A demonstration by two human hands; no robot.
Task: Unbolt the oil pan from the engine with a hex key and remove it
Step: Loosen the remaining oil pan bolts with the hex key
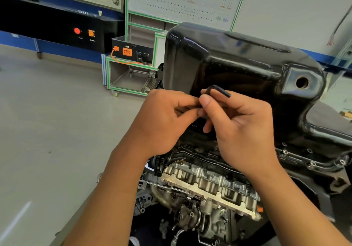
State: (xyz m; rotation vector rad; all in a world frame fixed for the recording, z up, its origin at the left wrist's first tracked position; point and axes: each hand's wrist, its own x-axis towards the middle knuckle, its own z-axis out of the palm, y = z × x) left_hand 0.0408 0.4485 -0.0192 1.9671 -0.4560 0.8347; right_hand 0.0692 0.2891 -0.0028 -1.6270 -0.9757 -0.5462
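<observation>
Firstly, at the far left a long black console [57,26] with a flat glossy face carries a round red button [77,30] and an orange one [91,33], above a smooth grey floor [57,121]. To its right stands a green-framed trolley [108,74] of square bars, bearing a black box [132,52] with an orange socket and a looping orange cable.

Nearer, the left hand [163,119] has its fingers curled, thumb and forefinger drawn together at the shank of the hex key [219,90]; the exact contact is partly covered by the other thumb. The key is a matte black L-shaped bar, its bend and short arm poking out above the fingers, in front of the pan's near wall. The right hand [242,131] pinches the key between thumb and bent forefinger, the remaining fingers loosely folded beneath.

Behind both hands rises the oil pan [238,58], a deep pressed-metal tub with rounded corners and shiny black paint. It sits on top of the upturned engine [209,188], a rough, dull cast-metal block with ribbed pockets, below and near. Towards the pan's right end a round, rust-rimmed drain hole [302,82] sits in a raised boss, and further right the pan's flat flange [297,158] shows small bright round fittings.
</observation>
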